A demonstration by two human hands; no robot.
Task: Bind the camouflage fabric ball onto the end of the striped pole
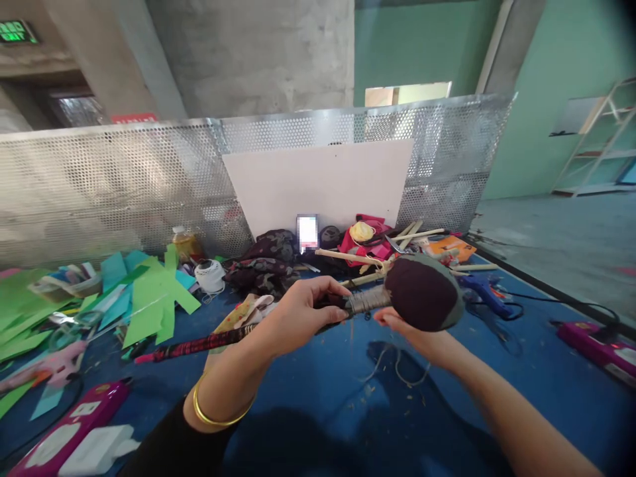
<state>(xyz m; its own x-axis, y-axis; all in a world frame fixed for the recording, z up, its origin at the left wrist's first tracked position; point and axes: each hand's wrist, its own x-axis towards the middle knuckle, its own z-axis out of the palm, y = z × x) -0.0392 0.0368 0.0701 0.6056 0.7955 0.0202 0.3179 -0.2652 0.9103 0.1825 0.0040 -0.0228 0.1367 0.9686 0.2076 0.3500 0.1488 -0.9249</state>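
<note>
My left hand [303,311] is closed round a fabric-wrapped stick [199,344] just below a band of wound twine [365,301]. The stick ends in a dark maroon and grey-green stuffed cloth head [422,291], held above a blue table [318,411]. My right hand [407,330] sits under the cloth head, fingers curled against it near the twine. A loose twine end [397,371] hangs down toward the table. I wear a gold bangle [213,411] on the left wrist.
Green and teal paper cut-outs [149,298] and scissors lie at left. A pink glue gun [54,368] and pink power strips [74,424] sit front left. A blue glue gun [484,295], wooden sticks, fabric scraps and a perforated metal screen [124,185] stand behind.
</note>
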